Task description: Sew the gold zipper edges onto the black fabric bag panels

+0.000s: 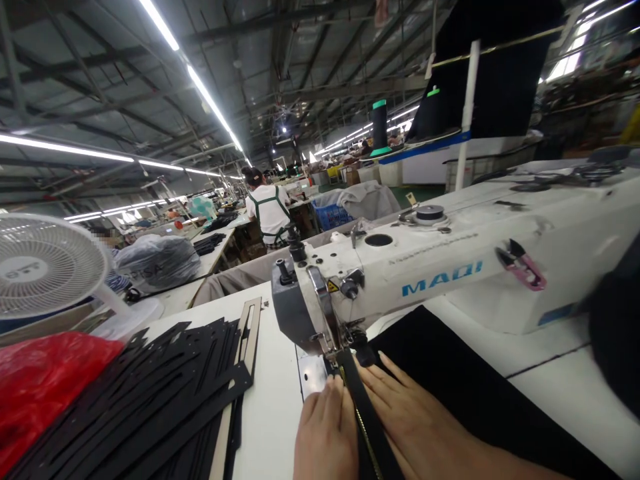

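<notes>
My left hand [325, 430] lies flat on the white table, fingers stretched toward the needle of a white MAQI sewing machine [450, 263]. My right hand [415, 423] rests flat on black fabric [480, 393] just right of it. Between the two hands runs a narrow black strip with a zipper [365, 413], leading up under the presser foot [345, 350]. Both hands press beside the strip with fingers extended and together.
A stack of black cut pieces [150, 393] lies left, next to red material [45, 380] and a white fan [45, 267]. Pink thread snips [520, 263] sit on the machine arm. Another person in a white shirt [267, 210] works farther back among tables and bundles.
</notes>
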Motion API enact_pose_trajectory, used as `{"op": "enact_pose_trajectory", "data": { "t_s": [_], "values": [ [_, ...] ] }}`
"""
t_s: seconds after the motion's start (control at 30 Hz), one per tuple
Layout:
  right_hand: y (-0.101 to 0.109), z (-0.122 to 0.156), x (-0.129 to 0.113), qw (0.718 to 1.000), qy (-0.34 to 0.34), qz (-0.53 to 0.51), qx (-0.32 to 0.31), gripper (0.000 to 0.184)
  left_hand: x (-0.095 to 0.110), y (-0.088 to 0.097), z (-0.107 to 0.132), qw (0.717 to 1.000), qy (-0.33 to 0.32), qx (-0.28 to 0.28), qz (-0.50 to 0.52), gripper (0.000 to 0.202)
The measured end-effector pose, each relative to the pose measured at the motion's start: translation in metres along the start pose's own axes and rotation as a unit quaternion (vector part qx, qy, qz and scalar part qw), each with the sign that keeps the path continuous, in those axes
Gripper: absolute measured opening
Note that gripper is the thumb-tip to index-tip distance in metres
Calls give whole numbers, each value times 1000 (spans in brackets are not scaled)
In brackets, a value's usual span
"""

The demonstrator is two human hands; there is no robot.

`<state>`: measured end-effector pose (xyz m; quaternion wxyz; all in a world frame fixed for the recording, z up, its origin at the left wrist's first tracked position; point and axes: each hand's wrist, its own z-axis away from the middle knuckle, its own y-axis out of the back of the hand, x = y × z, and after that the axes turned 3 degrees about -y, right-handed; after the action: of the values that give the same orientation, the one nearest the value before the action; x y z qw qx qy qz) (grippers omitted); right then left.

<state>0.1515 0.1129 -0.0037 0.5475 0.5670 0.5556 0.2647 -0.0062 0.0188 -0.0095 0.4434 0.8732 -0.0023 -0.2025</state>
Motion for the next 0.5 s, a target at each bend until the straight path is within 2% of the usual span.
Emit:
{"op": "enact_pose_trajectory", "data": {
  "t_s": [0.17, 0.37, 0.5],
  "values": [
    [6, -1, -5, 999, -16, -1, -30, 51, 3, 5, -3, 1000, 21, -16, 11, 35],
    [11, 0, -9, 999, -23, 3, -36, 51, 9, 3, -5, 998, 57, 4, 27, 38],
    [11, 2, -8, 999, -17, 3, -27, 52, 9, 6, -6, 998, 43, -15, 38, 35]
  ]
}}
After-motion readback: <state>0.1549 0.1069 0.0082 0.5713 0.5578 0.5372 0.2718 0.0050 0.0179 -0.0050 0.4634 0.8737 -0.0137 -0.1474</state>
